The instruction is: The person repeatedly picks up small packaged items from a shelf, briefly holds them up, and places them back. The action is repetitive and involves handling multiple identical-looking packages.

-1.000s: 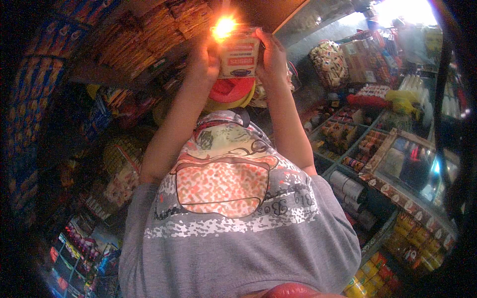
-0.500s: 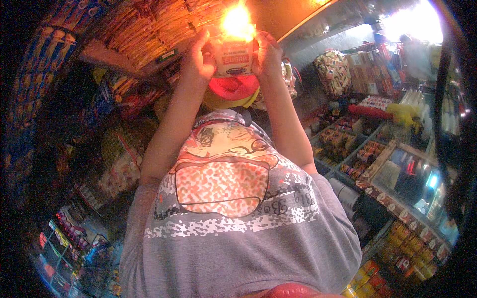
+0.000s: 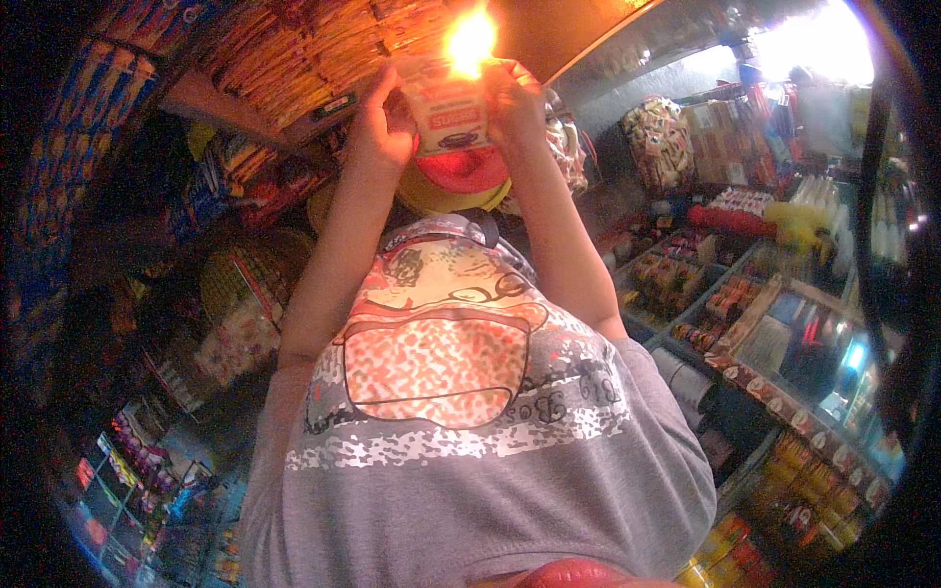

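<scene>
My left hand [image 3: 382, 122] and my right hand [image 3: 516, 106] are raised at top centre, closed on opposite sides of a small pale packet [image 3: 447, 120] with red print and a dark picture. The packet's upper edge meets a bright glow [image 3: 471, 41] that looks like a flame; the glare hides that edge. Just behind and below the packet sit a red round plastic item [image 3: 461, 171] and a larger yellow one [image 3: 421, 194], partly covered by my hands and the packet.
Stacked packets [image 3: 294, 59] line the upper back. Blue strips of packs [image 3: 83, 157] hang at left. On the right are divided goods bins [image 3: 662, 284], a glass-topped case [image 3: 804, 343], a stuffed bag [image 3: 655, 142] and a yellow bundle [image 3: 794, 220]. My forearms flank my grey printed shirt.
Both hands and the packet have shifted slightly left. The bright glow now sits over the packet's right part, where a second ago it was at its left corner.
</scene>
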The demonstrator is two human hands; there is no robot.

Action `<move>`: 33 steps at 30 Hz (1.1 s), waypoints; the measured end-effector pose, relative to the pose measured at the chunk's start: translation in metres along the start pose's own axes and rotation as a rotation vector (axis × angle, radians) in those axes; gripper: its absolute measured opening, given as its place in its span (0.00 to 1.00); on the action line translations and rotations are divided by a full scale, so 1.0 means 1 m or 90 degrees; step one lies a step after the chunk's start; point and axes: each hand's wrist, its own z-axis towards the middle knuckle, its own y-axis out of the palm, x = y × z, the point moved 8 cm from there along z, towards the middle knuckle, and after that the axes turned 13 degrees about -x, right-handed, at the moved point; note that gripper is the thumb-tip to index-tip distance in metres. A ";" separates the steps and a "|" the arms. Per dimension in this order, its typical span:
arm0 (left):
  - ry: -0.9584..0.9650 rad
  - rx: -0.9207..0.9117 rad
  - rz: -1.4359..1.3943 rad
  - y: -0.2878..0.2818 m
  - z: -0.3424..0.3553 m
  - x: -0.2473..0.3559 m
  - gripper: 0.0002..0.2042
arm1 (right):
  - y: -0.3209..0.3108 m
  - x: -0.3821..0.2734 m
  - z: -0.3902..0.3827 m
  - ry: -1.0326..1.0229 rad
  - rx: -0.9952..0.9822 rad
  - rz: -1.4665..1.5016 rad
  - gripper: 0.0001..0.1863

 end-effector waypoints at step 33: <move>-0.321 -0.339 0.364 0.100 -0.062 -0.084 0.19 | -0.007 -0.059 -0.116 -0.018 0.028 -0.325 0.20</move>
